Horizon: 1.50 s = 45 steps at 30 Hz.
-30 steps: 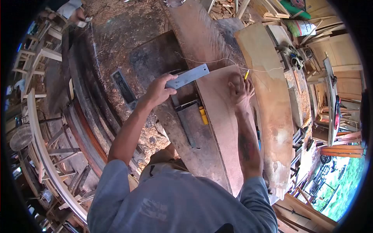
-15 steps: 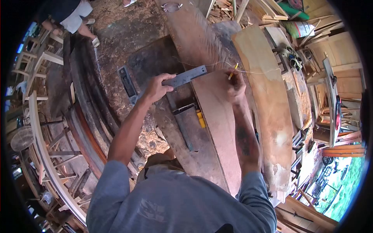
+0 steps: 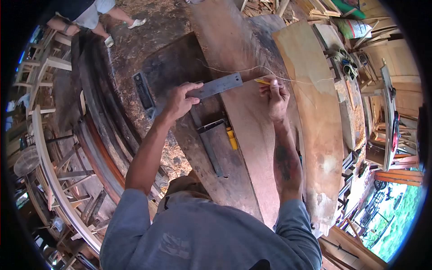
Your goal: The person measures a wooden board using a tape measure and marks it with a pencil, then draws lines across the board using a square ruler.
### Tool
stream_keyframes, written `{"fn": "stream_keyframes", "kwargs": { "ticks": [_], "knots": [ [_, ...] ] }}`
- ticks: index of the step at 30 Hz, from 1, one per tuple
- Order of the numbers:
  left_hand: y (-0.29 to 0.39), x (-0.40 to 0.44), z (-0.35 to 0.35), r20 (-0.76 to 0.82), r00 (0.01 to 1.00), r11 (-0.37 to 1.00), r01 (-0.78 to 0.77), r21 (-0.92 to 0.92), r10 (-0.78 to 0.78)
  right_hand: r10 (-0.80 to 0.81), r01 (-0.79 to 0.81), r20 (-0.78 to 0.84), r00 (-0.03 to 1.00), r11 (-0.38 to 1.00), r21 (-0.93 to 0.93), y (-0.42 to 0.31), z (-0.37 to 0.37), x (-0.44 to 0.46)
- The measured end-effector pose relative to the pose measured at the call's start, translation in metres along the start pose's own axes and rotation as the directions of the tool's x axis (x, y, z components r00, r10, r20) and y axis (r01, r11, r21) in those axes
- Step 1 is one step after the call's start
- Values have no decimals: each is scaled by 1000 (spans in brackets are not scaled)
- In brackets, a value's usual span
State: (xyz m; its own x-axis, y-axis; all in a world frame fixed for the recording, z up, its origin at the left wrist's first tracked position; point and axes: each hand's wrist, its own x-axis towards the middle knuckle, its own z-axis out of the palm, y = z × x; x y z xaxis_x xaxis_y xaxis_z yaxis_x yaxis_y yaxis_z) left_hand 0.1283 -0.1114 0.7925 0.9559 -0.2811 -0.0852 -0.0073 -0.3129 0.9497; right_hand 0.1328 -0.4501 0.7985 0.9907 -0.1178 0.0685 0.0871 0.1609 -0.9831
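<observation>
Near the centre of the frame, the left edge of a long reddish-brown board (image 3: pixel 256 135) is crossed by a flat grey metal plate (image 3: pixel 220 85); whether they touch cannot be told. A narrow gap is left between the plate's holed right end and a yellow pencil (image 3: pixel 262 81), with board surface stretching below. The plate's long axis is tilted slightly up to the right. Its left end is gripped by the left hand (image 3: pixel 181 101), thumb and fingers parted around it; the pencil is pinched in the curled right hand (image 3: pixel 277 100).

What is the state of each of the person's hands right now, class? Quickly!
Left hand: holding one end of the flat metal strip.
Right hand: closed on a yellow pencil-like tool.
</observation>
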Motion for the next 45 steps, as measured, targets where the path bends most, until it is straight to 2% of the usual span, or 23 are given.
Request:
{"fn": "stream_keyframes", "kwargs": {
  "ticks": [1, 3, 5, 7, 10, 12, 13, 16, 23, 25, 28, 32, 34, 45],
  "knots": [
    [0, 2, 2, 9, 1000, 1000, 3, -3, -3, 21, -20, 31, 999, 999, -25, -2, -2, 0],
    [18, 4, 0, 6, 999, 989, -40, 139, 39, 65, -64, 18, 998, 997, -43, -6, 1, -2],
    [19, 4, 2, -1, 999, 986, -37, 162, 37, 109, -109, 11, 994, 993, -51, -11, 3, -2],
    [20, 4, 3, -17, 999, 982, -40, 187, 44, 166, -151, 36, 985, 952, -268, -18, 2, 0],
    [20, 1, 5, -40, 999, 994, 38, 104, -34, 202, -169, 93, 975, 945, -281, -18, -3, 9],
    [17, 2, 7, -48, 997, 984, -55, 167, 64, 247, -213, 104, 963, 941, -261, -28, 5, 15],
    [15, 2, 7, -53, 997, 984, -51, 171, 61, 289, -256, 105, 952, 935, -246, -31, 8, 18],
    [19, 3, 5, -10, 1000, 988, 24, 152, -23, 268, -225, 179, 947, 948, -226, -17, 6, 32],
    [11, 6, 5, -10, 1000, 990, -10, 139, 12, 209, -158, 151, 966, 943, -293, -12, 7, 29],
    [10, 7, 5, -3, 1000, 986, -30, 163, 31, 286, -206, 166, 944, 901, -382, -13, 6, 33],
    [16, 5, 3, -4, 1000, 978, -20, 206, 21, 335, -258, 153, 930, 889, -377, -11, 5, 36],
    [22, 3, 2, 5, 999, 985, 31, 167, -32, 303, -249, 158, 940, 924, -291, -13, 8, 36],
    [23, 4, 2, 15, 999, 986, 32, 165, -35, 292, -196, 237, 927, 913, -359, -12, 4, 38],
    [27, 4, 5, -2, 1000, 975, -18, 222, 18, 305, -174, 258, 917, 886, -430, -15, 4, 39]
  ]
}}
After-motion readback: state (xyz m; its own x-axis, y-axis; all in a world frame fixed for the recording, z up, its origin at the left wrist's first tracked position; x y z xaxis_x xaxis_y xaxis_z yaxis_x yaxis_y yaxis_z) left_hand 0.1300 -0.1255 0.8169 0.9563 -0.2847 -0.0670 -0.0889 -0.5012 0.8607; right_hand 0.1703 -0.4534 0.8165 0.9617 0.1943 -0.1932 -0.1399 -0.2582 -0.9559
